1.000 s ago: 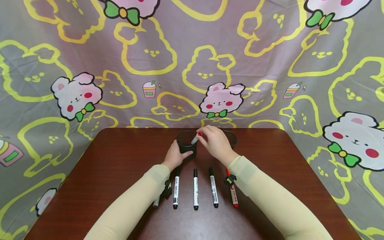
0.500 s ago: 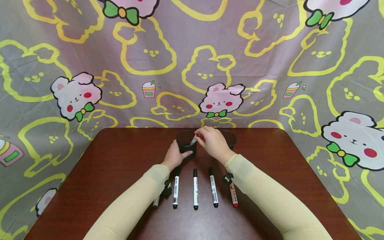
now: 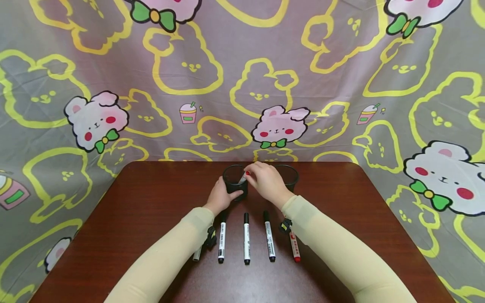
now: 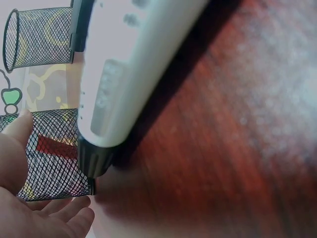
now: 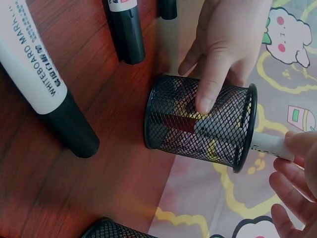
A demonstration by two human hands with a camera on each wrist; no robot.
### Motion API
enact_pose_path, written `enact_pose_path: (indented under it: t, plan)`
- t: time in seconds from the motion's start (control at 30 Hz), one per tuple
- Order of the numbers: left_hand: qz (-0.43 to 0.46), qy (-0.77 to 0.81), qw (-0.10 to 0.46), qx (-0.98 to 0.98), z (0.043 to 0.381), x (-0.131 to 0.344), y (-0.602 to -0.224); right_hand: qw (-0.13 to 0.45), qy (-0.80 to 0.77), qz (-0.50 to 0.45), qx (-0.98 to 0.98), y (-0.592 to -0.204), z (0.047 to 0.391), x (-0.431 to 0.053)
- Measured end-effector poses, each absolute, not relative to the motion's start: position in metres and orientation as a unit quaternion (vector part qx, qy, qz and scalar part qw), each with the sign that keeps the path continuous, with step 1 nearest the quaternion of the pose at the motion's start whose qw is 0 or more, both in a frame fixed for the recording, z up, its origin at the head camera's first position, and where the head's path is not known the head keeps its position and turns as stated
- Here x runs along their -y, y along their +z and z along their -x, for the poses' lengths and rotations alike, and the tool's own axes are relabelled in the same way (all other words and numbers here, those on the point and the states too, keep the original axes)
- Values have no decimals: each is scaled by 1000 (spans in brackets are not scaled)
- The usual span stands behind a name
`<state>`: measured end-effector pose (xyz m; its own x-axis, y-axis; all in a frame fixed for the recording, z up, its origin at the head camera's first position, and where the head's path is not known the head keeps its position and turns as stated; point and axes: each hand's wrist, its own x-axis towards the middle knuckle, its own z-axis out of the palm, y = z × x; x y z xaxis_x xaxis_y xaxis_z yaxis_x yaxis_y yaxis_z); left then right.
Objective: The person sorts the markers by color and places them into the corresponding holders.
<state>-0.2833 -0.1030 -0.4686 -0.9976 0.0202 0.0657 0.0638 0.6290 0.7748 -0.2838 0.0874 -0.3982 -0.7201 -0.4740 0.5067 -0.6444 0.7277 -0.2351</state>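
My left hand (image 3: 221,196) grips a black mesh pen holder (image 3: 236,191), its thumb on the near side. In the right wrist view that thumb presses the mesh wall. My right hand (image 3: 268,180) pinches the back end of a white marker (image 5: 270,145) with red ends. The marker leans into the pen holder through its open top. Its red cap (image 4: 57,147) shows through the mesh in the left wrist view, low inside the holder. The rear part of the barrel sticks out above the rim, between my right thumb and fingers.
A second mesh pen holder (image 3: 289,174) stands just right, partly behind my right hand. Nearer me lie several markers in a row: black-capped ones such as the middle marker (image 3: 247,240), and a red-capped marker (image 3: 295,248) partly under the right wrist. Patterned cloth (image 3: 227,84) hangs behind the table (image 3: 144,202).
My right hand has moved slightly left and down, and the marker has sunk deeper into the pen holder. The left hand and the holder have stayed in place.
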Motion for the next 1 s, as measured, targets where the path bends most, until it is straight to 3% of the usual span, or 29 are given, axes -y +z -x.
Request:
enact_pose_path:
  t: [1.0]
  plan:
    - [12,-420,13,907,283,103,-469,225,202,-320,898,-410,283,-88]
